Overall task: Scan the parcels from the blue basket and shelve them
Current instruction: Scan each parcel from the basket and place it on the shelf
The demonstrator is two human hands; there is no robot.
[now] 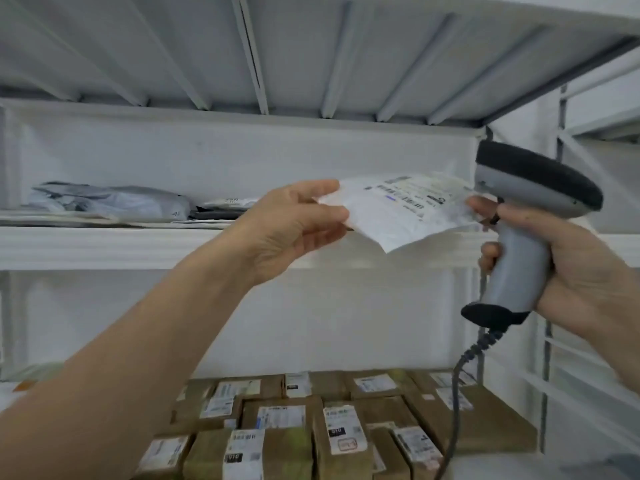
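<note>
Head view: two hands [294, 223] [585, 271], one white parcel [398, 209], one grey scanner [519, 261].

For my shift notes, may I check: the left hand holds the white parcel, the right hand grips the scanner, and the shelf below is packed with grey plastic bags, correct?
Not quite: in the head view the shelf below holds brown cardboard boxes, not grey plastic bags. The left hand does hold the white parcel and the right hand grips the scanner.
</note>
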